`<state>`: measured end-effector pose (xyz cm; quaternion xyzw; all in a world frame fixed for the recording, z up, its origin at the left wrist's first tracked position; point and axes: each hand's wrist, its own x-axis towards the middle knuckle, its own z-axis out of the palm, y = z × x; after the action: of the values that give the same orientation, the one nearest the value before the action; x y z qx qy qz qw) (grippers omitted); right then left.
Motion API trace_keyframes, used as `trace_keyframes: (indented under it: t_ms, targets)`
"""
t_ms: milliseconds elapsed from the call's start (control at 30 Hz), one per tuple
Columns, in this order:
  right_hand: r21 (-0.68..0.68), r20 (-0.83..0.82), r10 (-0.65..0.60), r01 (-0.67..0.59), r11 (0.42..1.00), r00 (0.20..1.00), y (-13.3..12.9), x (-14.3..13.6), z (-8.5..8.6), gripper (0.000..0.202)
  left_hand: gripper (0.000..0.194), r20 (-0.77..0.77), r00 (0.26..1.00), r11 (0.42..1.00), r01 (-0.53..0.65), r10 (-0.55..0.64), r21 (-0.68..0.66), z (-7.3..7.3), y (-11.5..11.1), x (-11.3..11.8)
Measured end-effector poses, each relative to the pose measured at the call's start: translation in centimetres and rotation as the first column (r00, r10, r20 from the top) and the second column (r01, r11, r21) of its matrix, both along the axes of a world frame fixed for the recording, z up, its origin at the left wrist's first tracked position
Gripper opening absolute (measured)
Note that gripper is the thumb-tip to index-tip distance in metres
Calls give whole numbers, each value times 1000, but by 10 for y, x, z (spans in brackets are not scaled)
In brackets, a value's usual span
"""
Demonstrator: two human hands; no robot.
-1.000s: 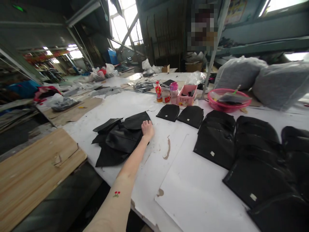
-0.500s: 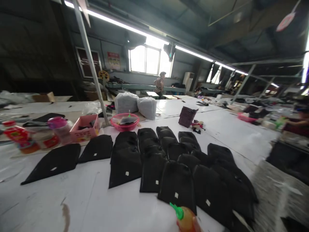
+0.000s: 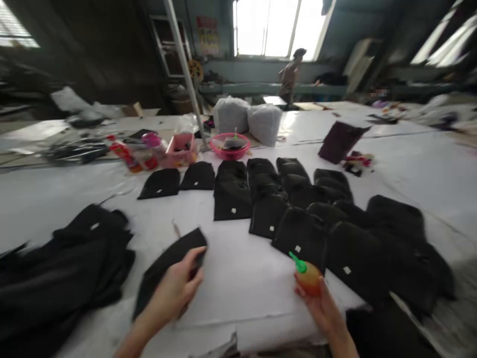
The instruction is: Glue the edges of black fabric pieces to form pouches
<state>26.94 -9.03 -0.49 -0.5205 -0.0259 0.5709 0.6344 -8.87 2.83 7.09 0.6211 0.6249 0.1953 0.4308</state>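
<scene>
My right hand (image 3: 323, 309) is wrapped round a squeeze bottle (image 3: 310, 279) with a green spout and orange contents, held over the white table near the black pieces. On the left, my left hand (image 3: 178, 282) pinches the right edge of a black fabric piece (image 3: 158, 271), which slants up off the table. Rows of overlapping black fabric pieces (image 3: 301, 238), several with small white tags, lie across the middle and right. A loose heap of black fabric (image 3: 74, 263) is at the far left.
Beyond the rows stand a pink basin (image 3: 230, 152), a pink box (image 3: 181, 157), a red bottle (image 3: 124, 153) and white wrapped bundles (image 3: 231, 115). A metal pole (image 3: 184, 64) rises behind them. A dark purple block (image 3: 341, 141) sits further right. Another person (image 3: 291, 77) is in the background.
The view has swung left and down. My left hand has come into view with a black fabric piece, and the fabric heap now shows. The bottle stays in my right hand, which shows more fully.
</scene>
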Motion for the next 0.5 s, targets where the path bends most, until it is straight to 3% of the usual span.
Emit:
trace_keyframes:
  t_ms: [100,167,233,300,400,500]
  targets:
    - [-6,22,-12,12,1000,1000,4,5,-9,63,44,298,954,977,103,-43,-188,-19,-43,28]
    - [10,40,17,-18,1000,999,5,6,-12,62,51,387,920,988,109,-60,-106,-32,-52,47]
    - [40,71,57,-59,997,996,4,6,-12,61,54,254,946,978,178,-201,108,-37,-55,49]
    - [78,102,89,-98,992,991,3,6,-9,60,59,-10,932,897,351,-362,269,-33,-59,33]
    - [128,123,134,-149,980,983,4,4,-6,58,85,-326,809,778,573,-489,257,-26,-65,-7]
    - [156,141,152,-174,972,978,5,3,-5,56,96,-444,740,738,637,-505,223,-31,-71,-32]
